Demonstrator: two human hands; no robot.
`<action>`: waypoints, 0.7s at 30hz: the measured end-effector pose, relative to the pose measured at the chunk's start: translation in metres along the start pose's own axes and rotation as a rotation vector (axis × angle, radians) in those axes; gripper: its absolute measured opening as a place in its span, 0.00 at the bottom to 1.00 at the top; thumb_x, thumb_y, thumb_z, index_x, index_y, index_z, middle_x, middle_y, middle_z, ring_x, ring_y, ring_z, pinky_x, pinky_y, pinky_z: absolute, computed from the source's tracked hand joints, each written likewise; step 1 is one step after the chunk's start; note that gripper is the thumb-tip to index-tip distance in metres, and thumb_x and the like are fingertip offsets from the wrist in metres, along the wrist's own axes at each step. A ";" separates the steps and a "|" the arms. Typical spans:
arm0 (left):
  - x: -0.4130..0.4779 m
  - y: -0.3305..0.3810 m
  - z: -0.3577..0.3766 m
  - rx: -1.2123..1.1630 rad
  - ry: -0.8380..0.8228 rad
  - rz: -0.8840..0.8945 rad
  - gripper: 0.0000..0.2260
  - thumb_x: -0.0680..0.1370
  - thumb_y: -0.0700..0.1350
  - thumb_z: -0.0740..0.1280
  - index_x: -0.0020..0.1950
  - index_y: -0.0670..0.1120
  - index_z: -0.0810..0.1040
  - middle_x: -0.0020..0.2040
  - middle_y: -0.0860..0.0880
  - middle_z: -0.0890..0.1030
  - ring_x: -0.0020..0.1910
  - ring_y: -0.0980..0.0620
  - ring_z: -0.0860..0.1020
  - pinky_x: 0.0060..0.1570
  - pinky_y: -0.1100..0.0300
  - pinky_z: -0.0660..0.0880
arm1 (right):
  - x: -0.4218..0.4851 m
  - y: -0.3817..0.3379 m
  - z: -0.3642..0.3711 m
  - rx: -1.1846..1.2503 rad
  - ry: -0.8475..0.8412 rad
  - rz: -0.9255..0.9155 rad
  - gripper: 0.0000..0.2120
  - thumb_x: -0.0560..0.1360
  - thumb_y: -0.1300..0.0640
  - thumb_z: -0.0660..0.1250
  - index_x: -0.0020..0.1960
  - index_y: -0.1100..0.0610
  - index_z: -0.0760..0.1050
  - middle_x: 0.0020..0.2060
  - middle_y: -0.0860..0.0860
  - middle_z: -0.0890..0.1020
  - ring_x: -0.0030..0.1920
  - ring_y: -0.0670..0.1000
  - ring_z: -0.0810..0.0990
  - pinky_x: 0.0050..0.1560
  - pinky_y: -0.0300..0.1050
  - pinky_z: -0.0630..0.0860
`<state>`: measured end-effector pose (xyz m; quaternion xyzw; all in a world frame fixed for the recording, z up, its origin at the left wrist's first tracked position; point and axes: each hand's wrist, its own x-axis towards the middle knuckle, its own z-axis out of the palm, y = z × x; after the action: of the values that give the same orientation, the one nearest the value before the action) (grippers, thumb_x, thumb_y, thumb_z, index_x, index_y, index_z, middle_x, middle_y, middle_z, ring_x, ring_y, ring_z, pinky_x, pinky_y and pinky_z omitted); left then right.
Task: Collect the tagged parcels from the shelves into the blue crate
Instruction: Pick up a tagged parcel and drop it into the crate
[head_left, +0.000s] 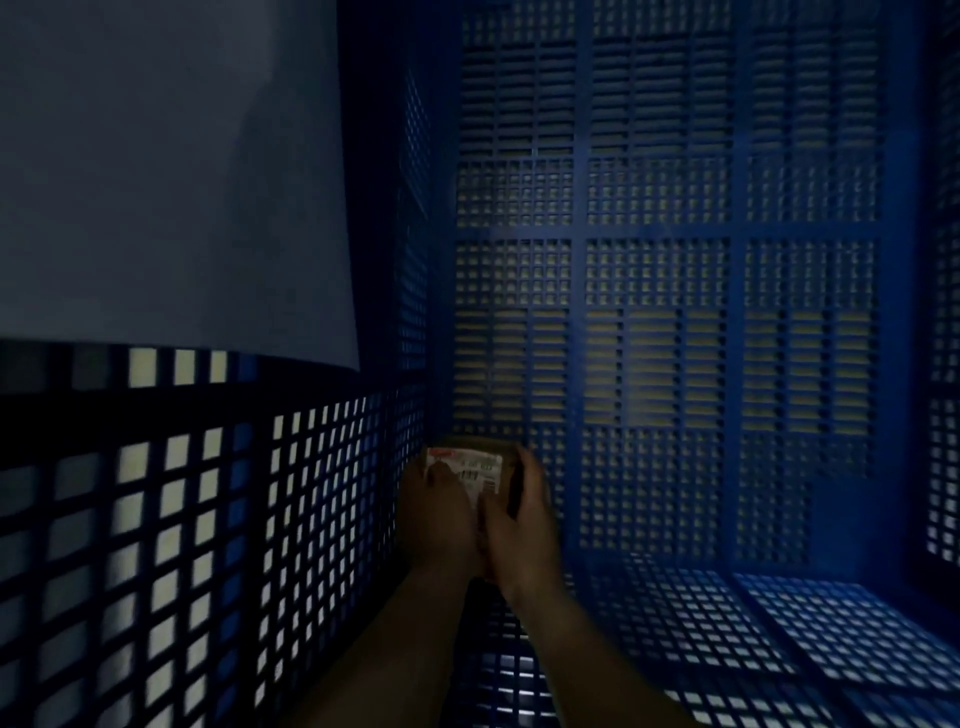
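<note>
I look down into the blue crate (660, 234), a deep bin with perforated walls and floor. Both my arms reach down into its lower left corner. A small brown parcel (480, 470) with a white barcode tag on its face sits there against the left wall. My left hand (436, 512) holds its left side, with the thumb lying over the tag. My right hand (522, 512) curls round its right edge. The two hands touch each other below the parcel.
A large pale sheet (171, 171) covers the upper part of the crate's left wall (311, 499). Bright light shows through that wall's square holes. The right wall (943, 312) and the grid floor (831, 634) at lower right carry nothing.
</note>
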<state>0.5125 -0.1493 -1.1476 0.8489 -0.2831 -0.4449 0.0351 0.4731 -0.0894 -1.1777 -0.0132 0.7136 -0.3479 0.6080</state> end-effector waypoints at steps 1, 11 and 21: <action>-0.002 0.006 -0.001 -0.010 0.004 0.039 0.14 0.82 0.41 0.54 0.65 0.47 0.73 0.61 0.46 0.78 0.54 0.45 0.77 0.56 0.54 0.74 | 0.000 -0.003 0.000 -0.023 -0.005 0.007 0.27 0.79 0.59 0.64 0.59 0.26 0.64 0.67 0.48 0.74 0.62 0.49 0.76 0.60 0.49 0.79; -0.044 0.102 -0.002 -0.171 -0.117 0.318 0.14 0.78 0.48 0.58 0.56 0.49 0.80 0.51 0.49 0.83 0.50 0.46 0.81 0.54 0.49 0.78 | -0.007 -0.118 -0.032 0.100 0.125 -0.123 0.22 0.82 0.53 0.59 0.76 0.48 0.62 0.61 0.43 0.70 0.56 0.42 0.71 0.45 0.26 0.65; -0.206 0.228 -0.034 -0.346 -0.339 0.503 0.11 0.82 0.43 0.58 0.55 0.50 0.79 0.47 0.60 0.79 0.46 0.67 0.76 0.48 0.71 0.70 | -0.120 -0.284 -0.107 0.327 0.270 -0.386 0.15 0.82 0.59 0.59 0.67 0.56 0.74 0.64 0.52 0.77 0.60 0.46 0.76 0.58 0.32 0.71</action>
<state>0.3452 -0.2411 -0.9051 0.6480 -0.4058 -0.5983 0.2396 0.2955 -0.2001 -0.9275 -0.0042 0.7068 -0.5663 0.4240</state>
